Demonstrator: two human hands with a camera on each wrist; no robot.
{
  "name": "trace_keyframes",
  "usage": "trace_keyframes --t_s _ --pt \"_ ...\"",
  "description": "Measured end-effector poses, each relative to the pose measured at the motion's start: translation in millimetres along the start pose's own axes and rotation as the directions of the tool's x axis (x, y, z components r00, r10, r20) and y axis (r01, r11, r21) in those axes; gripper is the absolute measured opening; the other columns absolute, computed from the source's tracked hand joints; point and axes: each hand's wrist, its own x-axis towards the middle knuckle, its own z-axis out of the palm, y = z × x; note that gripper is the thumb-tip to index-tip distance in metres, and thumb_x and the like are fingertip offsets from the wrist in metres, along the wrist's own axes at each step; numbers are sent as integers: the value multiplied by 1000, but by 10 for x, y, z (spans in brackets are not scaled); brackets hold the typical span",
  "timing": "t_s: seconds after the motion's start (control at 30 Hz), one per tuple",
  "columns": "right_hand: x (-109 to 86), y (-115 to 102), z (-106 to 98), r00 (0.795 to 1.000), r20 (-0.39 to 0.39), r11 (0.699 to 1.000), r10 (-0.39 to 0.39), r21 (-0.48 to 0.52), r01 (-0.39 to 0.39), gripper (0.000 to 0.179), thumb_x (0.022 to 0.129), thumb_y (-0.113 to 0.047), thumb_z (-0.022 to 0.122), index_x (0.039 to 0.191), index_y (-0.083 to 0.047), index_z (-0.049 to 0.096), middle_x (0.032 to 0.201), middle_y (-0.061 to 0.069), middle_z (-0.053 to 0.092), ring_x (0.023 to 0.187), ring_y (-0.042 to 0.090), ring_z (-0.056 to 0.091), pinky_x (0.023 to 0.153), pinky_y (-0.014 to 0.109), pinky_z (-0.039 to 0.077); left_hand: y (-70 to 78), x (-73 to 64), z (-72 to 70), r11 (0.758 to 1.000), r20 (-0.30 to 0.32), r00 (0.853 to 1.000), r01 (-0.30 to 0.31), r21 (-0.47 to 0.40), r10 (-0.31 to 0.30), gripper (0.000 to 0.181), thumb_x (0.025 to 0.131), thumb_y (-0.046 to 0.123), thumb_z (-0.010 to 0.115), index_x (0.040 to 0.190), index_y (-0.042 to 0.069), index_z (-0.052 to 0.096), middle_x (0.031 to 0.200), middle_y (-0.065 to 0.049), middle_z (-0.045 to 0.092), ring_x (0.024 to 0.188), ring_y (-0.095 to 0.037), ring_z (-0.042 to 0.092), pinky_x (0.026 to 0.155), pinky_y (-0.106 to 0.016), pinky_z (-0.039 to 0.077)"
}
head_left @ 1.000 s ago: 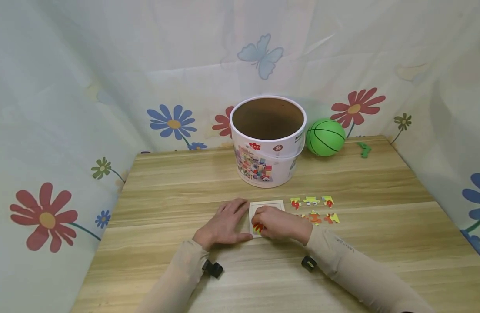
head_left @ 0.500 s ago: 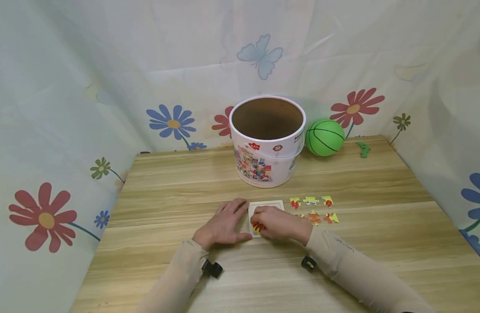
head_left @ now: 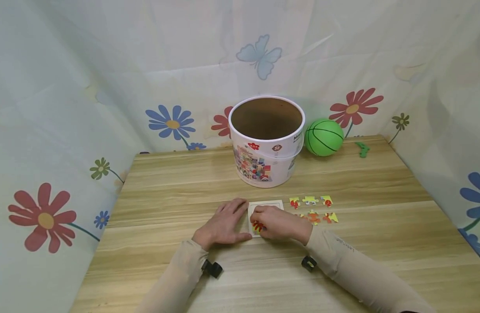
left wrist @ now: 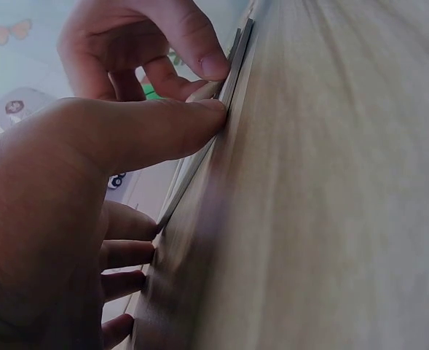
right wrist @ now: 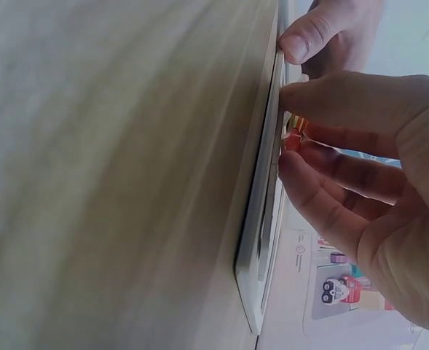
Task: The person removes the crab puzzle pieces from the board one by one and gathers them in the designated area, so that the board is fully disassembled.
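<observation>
A small white puzzle tray point(head_left: 268, 202) lies flat on the table, with red and yellow puzzle pieces point(head_left: 257, 227) at its lower left inside. My left hand point(head_left: 223, 224) rests beside it, thumb and fingers spread, the tips touching its left edge. Over the tray, my right hand point(head_left: 277, 222) has its fingers bent down. In the right wrist view a red puzzle piece point(right wrist: 294, 137) sits pinched between that hand's thumb and fingers, right at the tray's surface. The right hand covers most of the tray's inside in the head view.
Several loose puzzle pieces point(head_left: 310, 201) lie in two rows right of the tray, the lower row partly behind the right wrist. Behind the tray stands a large white bucket point(head_left: 269, 163). A green ball point(head_left: 324, 138) and a small green piece point(head_left: 363, 149) are at the back right.
</observation>
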Motion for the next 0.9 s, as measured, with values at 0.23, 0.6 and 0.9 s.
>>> trace_keyframes --t_s 0.23,0.6,0.9 --pt "2 19 -4 1000 15 999 25 27 -26 32 81 -17 75 110 -12 66 103 -4 59 86 9 55 79 27 52 -9 7 -5 1000 -5 1000 -6 3 6 95 83 66 60 153 8 30 156 -11 29 144 -27 27 115 -51 26" --pt "-6 22 -25 999 32 998 39 48 -41 32 82 -19 75 112 -13 65 103 -4 59 85 8 54 78 26 51 -10 7 4 1000 2 1000 4 1 -4 96 83 66 60 153 8 29 156 -11 28 144 -27 27 116 -50 25" --pt "-13 43 -44 1000 27 999 13 52 -14 34 84 -19 73 116 -11 66 110 -2 61 92 8 56 85 28 52 2 -3 -1 1000 0 1000 2 -3 -2 96 83 65 61 153 7 30 156 -11 28 145 -27 26 116 -51 25"
